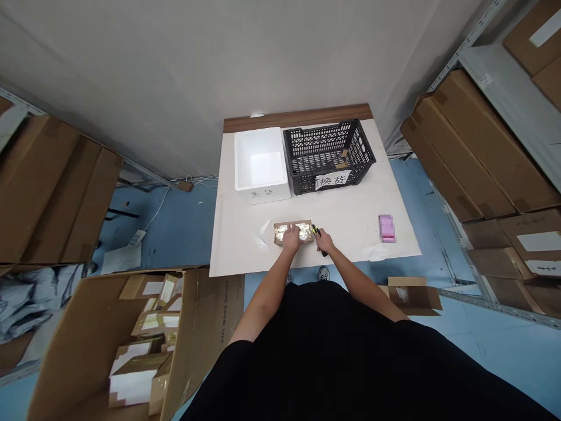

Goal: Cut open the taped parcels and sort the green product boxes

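A small brown parcel (pixel 302 227) wrapped in shiny tape lies near the front edge of the white table (pixel 350 216). My left hand (pixel 291 239) rests flat on top of it, fingers spread. My right hand (pixel 325 241) is closed around a box cutter (pixel 316 231) with a yellow and black handle, its tip at the parcel's right end.
A white foam box (pixel 262 164) and a black plastic crate (pixel 328 153), each with a paper label, stand at the table's back. A pink packet (pixel 386 228) lies at the right. An open carton of parcels (pixel 144 339) sits on the floor at left; shelves of cartons (pixel 477 152) flank both sides.
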Motion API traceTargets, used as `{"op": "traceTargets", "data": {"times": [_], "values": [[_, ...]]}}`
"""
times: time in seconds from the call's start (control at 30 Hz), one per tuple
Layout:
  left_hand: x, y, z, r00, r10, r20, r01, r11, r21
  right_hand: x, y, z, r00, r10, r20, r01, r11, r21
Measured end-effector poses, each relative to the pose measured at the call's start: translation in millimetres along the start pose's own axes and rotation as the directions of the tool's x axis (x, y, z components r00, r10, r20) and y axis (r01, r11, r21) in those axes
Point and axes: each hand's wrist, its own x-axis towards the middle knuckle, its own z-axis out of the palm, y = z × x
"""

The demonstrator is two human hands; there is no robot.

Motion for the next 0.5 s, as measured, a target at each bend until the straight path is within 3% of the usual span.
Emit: {"op": "traceTargets", "data": {"times": [0.5], "values": [[8.2, -4.5, 8.0, 1.000, -0.001, -0.009, 0.001, 1.000, -0.014, -12.9, -7.0, -20.6, 0.980, 0.092, 0.178, -0.095, 0.995, 0.007]]}}
